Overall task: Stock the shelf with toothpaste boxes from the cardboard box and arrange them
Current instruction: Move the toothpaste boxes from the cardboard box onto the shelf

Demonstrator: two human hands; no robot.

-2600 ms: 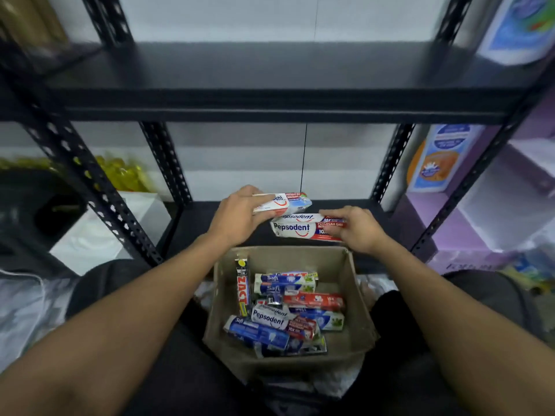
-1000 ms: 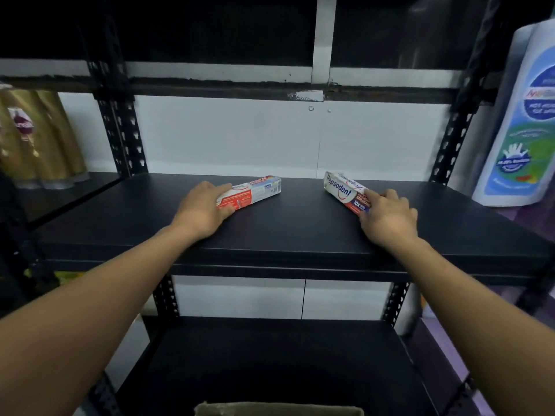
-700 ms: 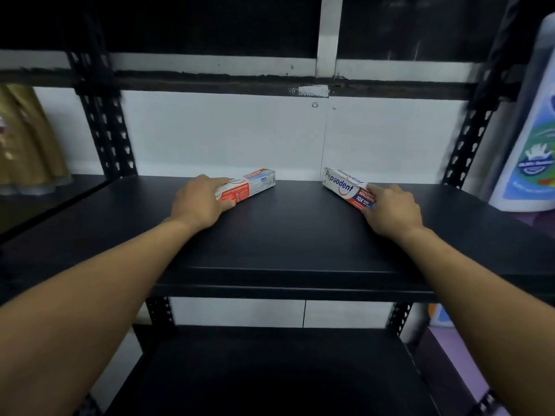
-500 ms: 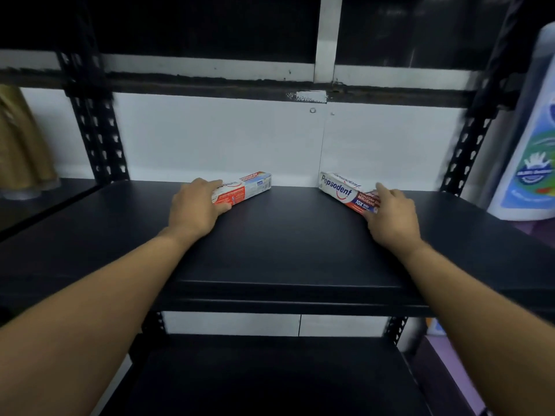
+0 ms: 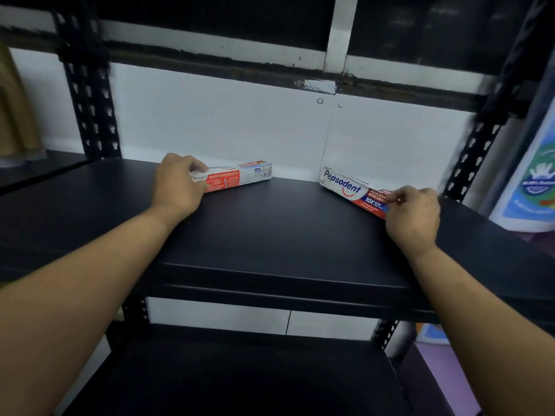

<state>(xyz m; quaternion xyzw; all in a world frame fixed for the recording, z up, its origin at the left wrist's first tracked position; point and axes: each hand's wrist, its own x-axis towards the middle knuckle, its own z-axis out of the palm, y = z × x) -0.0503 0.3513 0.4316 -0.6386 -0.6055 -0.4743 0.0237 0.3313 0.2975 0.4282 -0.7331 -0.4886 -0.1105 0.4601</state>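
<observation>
Both boxes, held above the cardboard box earlier, now lie flat on the shelf [image 5: 270,235], toward its back edge. The left box [image 5: 240,178] sits at 11 o'clock, its free end aimed at 2 o'clock; the left hand [image 5: 178,190] covers its near end, fingers curled over it in a grip. The Pepsodent box [image 5: 345,186] sits at 1 o'clock, aimed at 10 o'clock; the right hand [image 5: 416,214] pinches its red end with bent fingers [image 5: 396,195]. A white wall [image 5: 225,121] stands at 12 o'clock, a blue-labelled pouch [image 5: 534,181] at 3 o'clock, and a lower shelf [image 5: 240,376] at 6 o'clock.
</observation>
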